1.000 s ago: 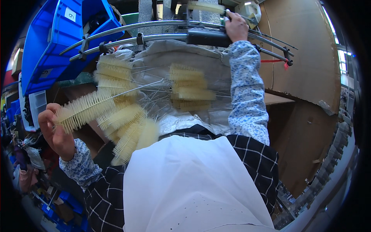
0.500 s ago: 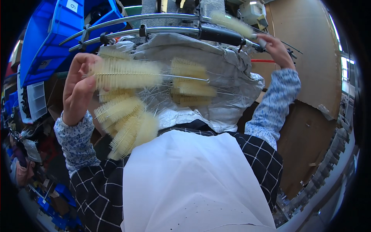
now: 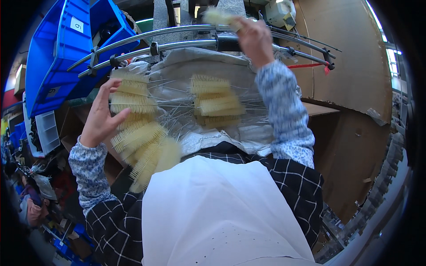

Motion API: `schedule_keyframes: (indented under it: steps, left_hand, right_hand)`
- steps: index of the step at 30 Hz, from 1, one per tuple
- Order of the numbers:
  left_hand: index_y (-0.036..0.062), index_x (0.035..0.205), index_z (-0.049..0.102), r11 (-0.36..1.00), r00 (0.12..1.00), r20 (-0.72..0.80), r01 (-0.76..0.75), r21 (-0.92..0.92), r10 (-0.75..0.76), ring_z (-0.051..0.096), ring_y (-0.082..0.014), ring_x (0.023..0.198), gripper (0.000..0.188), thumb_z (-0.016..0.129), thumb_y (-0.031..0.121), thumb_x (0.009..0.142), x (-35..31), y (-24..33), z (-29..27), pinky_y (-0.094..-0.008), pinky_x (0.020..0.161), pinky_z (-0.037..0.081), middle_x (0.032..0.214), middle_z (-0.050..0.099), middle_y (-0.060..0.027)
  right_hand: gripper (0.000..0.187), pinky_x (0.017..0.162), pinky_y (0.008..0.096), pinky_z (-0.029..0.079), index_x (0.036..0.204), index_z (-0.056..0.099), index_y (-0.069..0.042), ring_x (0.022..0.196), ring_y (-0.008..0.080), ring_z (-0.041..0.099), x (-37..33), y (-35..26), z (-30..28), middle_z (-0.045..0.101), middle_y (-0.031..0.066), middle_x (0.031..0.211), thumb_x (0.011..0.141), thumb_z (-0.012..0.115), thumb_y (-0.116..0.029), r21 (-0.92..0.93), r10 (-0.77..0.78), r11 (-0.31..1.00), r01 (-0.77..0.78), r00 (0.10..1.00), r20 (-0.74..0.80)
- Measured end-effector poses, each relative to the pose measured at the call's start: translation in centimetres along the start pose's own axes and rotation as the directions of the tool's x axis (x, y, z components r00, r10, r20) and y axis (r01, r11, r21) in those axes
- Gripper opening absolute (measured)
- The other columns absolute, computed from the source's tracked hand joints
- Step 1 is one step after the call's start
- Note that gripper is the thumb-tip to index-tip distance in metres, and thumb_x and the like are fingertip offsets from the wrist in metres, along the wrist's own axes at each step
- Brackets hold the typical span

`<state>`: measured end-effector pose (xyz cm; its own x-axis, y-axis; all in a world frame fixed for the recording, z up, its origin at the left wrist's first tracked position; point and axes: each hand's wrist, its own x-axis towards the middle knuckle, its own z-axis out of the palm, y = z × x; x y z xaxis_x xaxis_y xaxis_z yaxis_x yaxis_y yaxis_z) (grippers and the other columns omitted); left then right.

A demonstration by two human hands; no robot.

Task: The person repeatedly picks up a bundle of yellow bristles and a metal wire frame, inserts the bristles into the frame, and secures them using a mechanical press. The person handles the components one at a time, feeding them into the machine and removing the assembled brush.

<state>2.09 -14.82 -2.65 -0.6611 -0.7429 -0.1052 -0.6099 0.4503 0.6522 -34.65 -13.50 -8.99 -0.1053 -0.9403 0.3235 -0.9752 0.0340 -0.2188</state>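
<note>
Cream-bristled wire brushes (image 3: 133,104) lie in a stack on the left of my lap, their thin twisted-wire stems pointing right. My left hand (image 3: 100,113) is at the outer side of this stack, thumb and fingers apart, with nothing gripped. A smaller group of the same brushes (image 3: 217,99) rests in the middle on a crumpled silvery-grey sheet (image 3: 177,66). Beyond the metal rails, my right hand (image 3: 256,41) is closed on another wire brush (image 3: 216,17), whose bristles are blurred and point left. Its stem is hidden by my hand.
Two metal rails (image 3: 177,43) cross the far side of the sheet, with a black sleeve (image 3: 228,43) on the nearer one. Blue bins (image 3: 55,57) stand at far left. Brown cardboard (image 3: 346,53) covers the right side. A pale machine part (image 3: 280,12) sits at the back.
My left hand has let go of a brush, now among the left stack, and opened. My right hand has swung left and farther away with its brush.
</note>
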Motion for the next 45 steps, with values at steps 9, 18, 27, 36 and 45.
schedule_keyframes:
  steps: [9, 18, 27, 36, 45]
  left_hand:
    - [0.0046, 0.103, 0.046, 0.982, 0.977, 0.135, 0.177, -0.061, -0.167, 0.046, -0.0253, 0.100, 0.038, 0.060, 0.005, 0.068, -2.0, -3.8, 1.5, -0.0296, 0.087, 0.035, 0.102, 0.048, -0.0109]
    - [0.0030, 0.101, 0.044, 0.803, 0.977, 0.119, 0.214, -0.556, -0.177, 0.045, -0.0055, 0.086, 0.031, 0.046, -0.006, 0.072, -2.0, -4.7, 0.3, -0.0191, 0.074, 0.038, 0.099, 0.046, -0.0020]
    - [0.0022, 0.096, 0.045, 0.888, 0.984, -0.121, 0.064, -0.455, -0.133, 0.045, -0.0150, 0.096, 0.031, 0.045, -0.006, 0.067, -3.9, -0.9, -2.9, -0.0275, 0.086, 0.035, 0.104, 0.047, -0.0100]
    - [0.0024, 0.095, 0.046, 0.941, 0.991, -0.126, -0.010, -0.338, -0.035, 0.046, -0.0167, 0.097, 0.032, 0.046, -0.007, 0.065, -3.5, 0.9, -3.0, -0.0286, 0.086, 0.035, 0.105, 0.047, -0.0108]
    - [0.0013, 0.097, 0.045, 0.927, 0.980, -0.196, -0.049, -0.371, -0.026, 0.044, -0.0176, 0.099, 0.033, 0.043, -0.007, 0.065, -4.1, 0.6, -3.9, -0.0300, 0.086, 0.036, 0.108, 0.044, -0.0131]
  right_hand:
    - [0.029, 0.078, 0.0396, 0.036, 0.108, 0.054, -0.026, 0.089, 0.0224, 0.049, 3.5, 5.0, 4.2, 0.057, 0.0014, 0.090, 0.080, 0.046, -0.029, -0.233, 0.105, 0.968, -0.097, 0.994, 0.022]
    - [0.030, 0.077, 0.0394, 0.040, 0.108, 0.055, -0.025, 0.085, 0.0253, 0.051, 3.7, 5.7, 4.8, 0.059, 0.0038, 0.090, 0.079, 0.047, -0.027, -0.135, 0.075, 0.989, -0.067, 0.996, 0.053]
    - [0.031, 0.084, 0.0399, 0.033, 0.111, 0.054, -0.027, 0.096, 0.0227, 0.047, 4.4, 5.4, 5.1, 0.057, 0.0026, 0.101, 0.080, 0.047, -0.029, -0.116, 0.116, 0.988, -0.097, 0.979, 0.170]
    - [0.031, 0.083, 0.0444, 0.027, 0.108, 0.054, -0.025, 0.105, 0.0226, 0.037, 5.4, 5.3, 6.1, 0.051, 0.0028, 0.106, 0.078, 0.046, -0.022, -0.202, -0.117, 0.976, 0.087, 0.983, -0.140]
    - [0.036, 0.087, 0.0420, 0.030, 0.110, 0.055, -0.014, 0.103, 0.0234, 0.047, 2.2, 9.4, 4.5, 0.055, 0.0052, 0.109, 0.077, 0.052, -0.026, -0.089, 0.261, 0.959, -0.269, 0.961, -0.092]
